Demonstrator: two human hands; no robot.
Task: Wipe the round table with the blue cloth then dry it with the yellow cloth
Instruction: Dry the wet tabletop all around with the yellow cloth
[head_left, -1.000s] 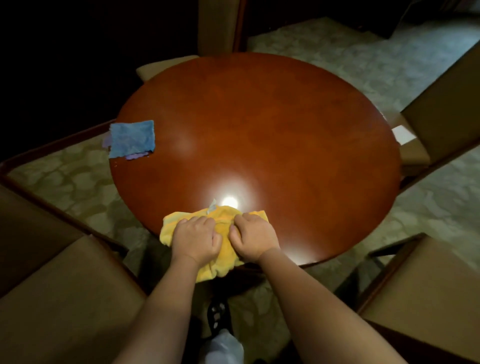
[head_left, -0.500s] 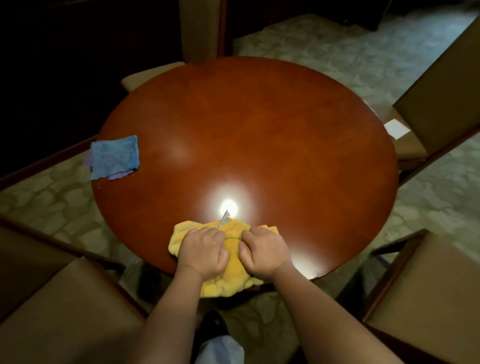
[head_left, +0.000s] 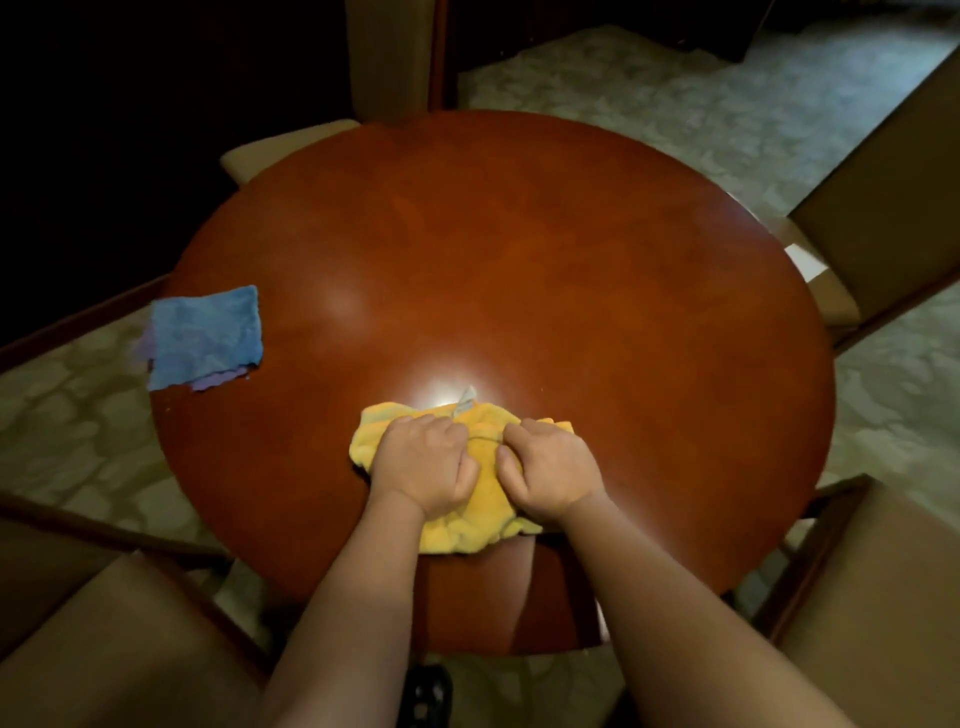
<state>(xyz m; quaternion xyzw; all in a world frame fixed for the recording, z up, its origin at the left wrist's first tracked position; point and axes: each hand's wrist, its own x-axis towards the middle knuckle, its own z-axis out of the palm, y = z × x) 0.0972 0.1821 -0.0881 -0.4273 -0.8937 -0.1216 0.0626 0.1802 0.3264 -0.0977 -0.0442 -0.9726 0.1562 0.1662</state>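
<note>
A round, glossy red-brown table (head_left: 571, 270) fills the middle of the view. The yellow cloth (head_left: 480, 512) lies bunched on its near part. My left hand (head_left: 423, 465) and my right hand (head_left: 550, 470) sit side by side on the cloth, fingers curled into the fabric and gripping it. The cloth's middle is hidden under both hands. The blue cloth (head_left: 205, 338) lies folded flat at the table's left edge, well away from both hands.
Tan upholstered chairs stand around the table: one at near left (head_left: 119, 644), one at near right (head_left: 878, 597), one at right (head_left: 883, 218) and one at the far side (head_left: 280, 148). The floor (head_left: 649, 98) is pale patterned carpet. A bright light glare (head_left: 441, 387) shines just beyond the yellow cloth.
Both hands have pushed the yellow cloth from the near rim farther onto the table. The camera has come closer over the table. The blue cloth stays put.
</note>
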